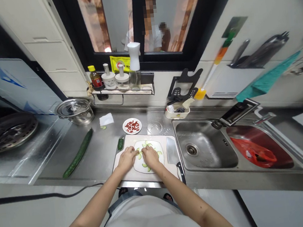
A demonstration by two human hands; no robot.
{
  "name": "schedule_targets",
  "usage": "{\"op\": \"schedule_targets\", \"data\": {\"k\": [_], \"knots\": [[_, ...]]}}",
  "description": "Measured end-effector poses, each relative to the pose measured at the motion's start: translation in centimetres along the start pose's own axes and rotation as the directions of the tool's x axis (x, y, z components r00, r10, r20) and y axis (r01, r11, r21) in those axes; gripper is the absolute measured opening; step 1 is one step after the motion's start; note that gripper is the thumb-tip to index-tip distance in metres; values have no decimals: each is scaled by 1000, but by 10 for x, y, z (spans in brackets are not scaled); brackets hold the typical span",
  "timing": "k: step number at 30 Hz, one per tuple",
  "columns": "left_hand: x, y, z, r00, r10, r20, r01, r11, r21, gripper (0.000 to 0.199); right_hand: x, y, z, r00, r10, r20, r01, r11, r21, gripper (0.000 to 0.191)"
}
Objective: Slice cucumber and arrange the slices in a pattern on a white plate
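My left hand (pixel 127 158) is over the left rim of a white plate (pixel 136 168), fingertips pinched at a small green cucumber slice (pixel 138 150). Close beside it, my right hand (pixel 151 156) is curled over the middle of the plate; its fingers hide whatever they hold. More pale green cucumber slices (pixel 159 152) lie spread around the plate. Beneath it is a light cutting board (pixel 128 141). A cucumber end piece (pixel 120 144) rests at the board's upper left, and a kitchen knife (pixel 172 151) with a black handle lies along its right side.
A whole cucumber (pixel 78 154) lies to the left, near a lidded steel pot (pixel 77 113). Behind the board sits a small plate of chopped red pieces (pixel 132 126). On the right is a double sink (pixel 209 163) with a red bag (pixel 253 152). A condiment shelf (pixel 127 91) hangs behind.
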State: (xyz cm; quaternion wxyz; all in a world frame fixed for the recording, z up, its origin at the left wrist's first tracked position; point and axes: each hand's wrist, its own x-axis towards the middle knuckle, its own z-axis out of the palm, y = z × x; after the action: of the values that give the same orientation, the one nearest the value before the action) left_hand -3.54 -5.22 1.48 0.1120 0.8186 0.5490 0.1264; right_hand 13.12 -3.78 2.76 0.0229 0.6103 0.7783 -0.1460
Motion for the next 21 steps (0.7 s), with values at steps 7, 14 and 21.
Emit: {"op": "schedule_targets", "data": {"k": [7,14,21], "knots": [[-8,-1,1,998,-43,-34,42,999,-18,30,-6,-3,2,999,-21,-33,21,1000,10,28],[-8,-1,7,998,49,27,-50,997,50,35,-6,-8,7,996,-88,-21,89,996,12,29],[-7,-1,4,995,58,77,-62,997,39,35,-5,-7,9,996,-93,0,93,996,7,28]]}}
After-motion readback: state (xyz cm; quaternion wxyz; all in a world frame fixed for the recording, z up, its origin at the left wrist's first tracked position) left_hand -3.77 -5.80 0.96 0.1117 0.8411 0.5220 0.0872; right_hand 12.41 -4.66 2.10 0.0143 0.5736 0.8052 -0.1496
